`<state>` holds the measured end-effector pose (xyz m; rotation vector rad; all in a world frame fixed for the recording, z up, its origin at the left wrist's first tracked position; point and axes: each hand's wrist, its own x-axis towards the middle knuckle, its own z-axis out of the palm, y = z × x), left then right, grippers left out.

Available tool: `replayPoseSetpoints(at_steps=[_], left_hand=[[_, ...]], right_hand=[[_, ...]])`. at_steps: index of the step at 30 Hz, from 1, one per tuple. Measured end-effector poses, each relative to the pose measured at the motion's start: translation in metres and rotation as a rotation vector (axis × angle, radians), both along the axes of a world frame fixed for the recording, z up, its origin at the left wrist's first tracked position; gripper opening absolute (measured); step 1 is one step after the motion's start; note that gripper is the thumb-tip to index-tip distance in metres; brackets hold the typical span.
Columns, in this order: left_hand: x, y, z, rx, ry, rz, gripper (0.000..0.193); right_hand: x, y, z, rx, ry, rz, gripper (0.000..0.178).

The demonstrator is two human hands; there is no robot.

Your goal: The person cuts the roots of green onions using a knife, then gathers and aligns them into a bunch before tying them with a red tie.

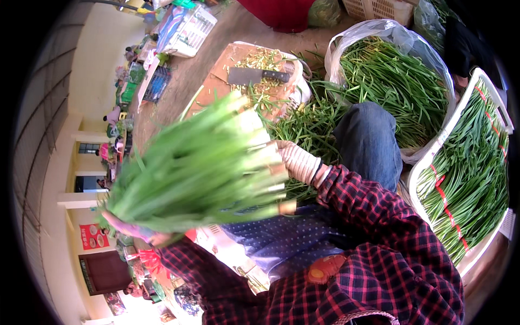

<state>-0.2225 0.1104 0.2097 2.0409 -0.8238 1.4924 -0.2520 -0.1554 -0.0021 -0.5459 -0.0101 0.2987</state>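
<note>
A big bunch of garlic chives (184,173), blurred by motion, is raised across the middle of the view. Its leafy tips point left, its pale cut ends right. My left hand (132,228), in a pinkish glove, grips the leafy end from below; most of its fingers are hidden. In a striped whitish glove, my right hand (297,160) closes on the bunch by the cut ends, its fingertips partly behind the stalks. Beyond the bunch, a cleaver (259,76) with a dark handle lies on a wooden board (216,70) strewn with chopped stalk bits.
Loose chives fill a clear plastic bag (331,59) right of the board. Bundles with red ties lie in a white crate (428,203) at the right. My knee (365,143) stands between bag and bunch. A white basket (197,33) and a blue crate (157,84) sit farther off.
</note>
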Motion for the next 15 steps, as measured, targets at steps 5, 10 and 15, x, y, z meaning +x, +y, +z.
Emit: replayPoseSetpoints(at_steps=[5, 10, 15], left_hand=[[-0.075, 0.045, -0.051, -1.127, 0.726, -0.147, 0.063], [-0.141, 0.124, -0.118, -1.157, 0.797, -0.433, 0.052], [-0.175, 0.159, -0.170, -1.330, 0.662, -0.425, 0.046]], right_hand=[[-0.032, 0.026, -0.023, -0.450, 0.019, 0.138, 0.020], [-0.071, 0.022, -0.038, -0.942, -0.259, 0.209, 0.018], [-0.048, -0.002, -0.003, -1.520, -0.363, 0.059, 0.022]])
